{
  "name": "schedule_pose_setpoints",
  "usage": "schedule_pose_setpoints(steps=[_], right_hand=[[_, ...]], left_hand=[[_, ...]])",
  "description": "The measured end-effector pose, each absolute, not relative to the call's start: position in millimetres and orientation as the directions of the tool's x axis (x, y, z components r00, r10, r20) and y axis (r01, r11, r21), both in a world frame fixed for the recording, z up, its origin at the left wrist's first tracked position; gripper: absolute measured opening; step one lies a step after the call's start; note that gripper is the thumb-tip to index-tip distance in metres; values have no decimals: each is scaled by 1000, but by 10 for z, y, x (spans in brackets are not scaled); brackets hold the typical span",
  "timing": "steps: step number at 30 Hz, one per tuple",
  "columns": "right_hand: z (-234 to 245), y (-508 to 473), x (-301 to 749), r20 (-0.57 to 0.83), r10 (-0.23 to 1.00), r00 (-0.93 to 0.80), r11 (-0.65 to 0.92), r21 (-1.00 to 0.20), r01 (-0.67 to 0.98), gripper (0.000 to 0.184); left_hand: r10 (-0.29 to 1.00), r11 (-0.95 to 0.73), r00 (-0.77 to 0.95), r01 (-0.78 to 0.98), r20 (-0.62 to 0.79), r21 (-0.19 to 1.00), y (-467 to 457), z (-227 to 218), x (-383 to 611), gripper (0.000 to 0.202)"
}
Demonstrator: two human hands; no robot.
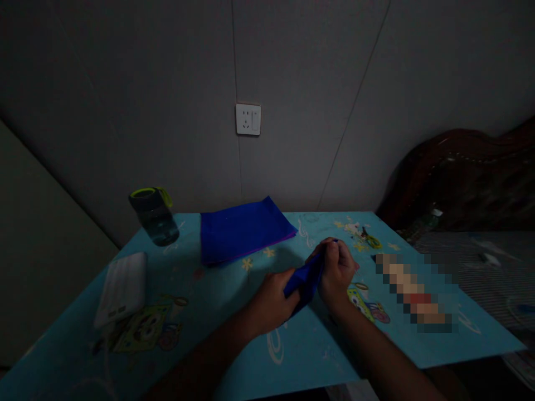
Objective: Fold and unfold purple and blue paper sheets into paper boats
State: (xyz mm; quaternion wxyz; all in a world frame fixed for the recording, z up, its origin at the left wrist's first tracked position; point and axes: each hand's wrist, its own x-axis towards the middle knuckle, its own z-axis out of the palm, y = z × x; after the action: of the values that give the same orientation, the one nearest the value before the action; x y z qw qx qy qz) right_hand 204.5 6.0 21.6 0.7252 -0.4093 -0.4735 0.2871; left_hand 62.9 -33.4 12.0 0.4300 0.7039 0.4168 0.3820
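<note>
Above the middle of the table, a folded piece of blue paper (pixel 307 281) is stretched between both of my hands. My left hand (pixel 273 301) pinches its lower left end, thumb on top. My right hand (pixel 336 270) is closed around the upper right end, with the fingers curled and partly hiding the paper. Behind my hands lies a stack of blue sheets (pixel 246 231), with a purple edge showing underneath.
The table (pixel 234 356) has a light blue cartoon cloth. A dark bottle (pixel 154 217) and a white power bank (pixel 123 287) with a cable stand left. Yellow-handled scissors (pixel 371 240) lie beside scraps at the back right, near a blurred-out patch. A wall socket (pixel 248 119) is behind.
</note>
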Motion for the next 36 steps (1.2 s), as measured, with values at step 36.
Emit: schedule_pose_setpoints(steps=[36], right_hand=[[248, 212, 2179, 325, 937, 125, 325, -946, 20, 57]], left_hand=[[821, 183, 541, 52, -182, 982, -218, -35, 604, 37]])
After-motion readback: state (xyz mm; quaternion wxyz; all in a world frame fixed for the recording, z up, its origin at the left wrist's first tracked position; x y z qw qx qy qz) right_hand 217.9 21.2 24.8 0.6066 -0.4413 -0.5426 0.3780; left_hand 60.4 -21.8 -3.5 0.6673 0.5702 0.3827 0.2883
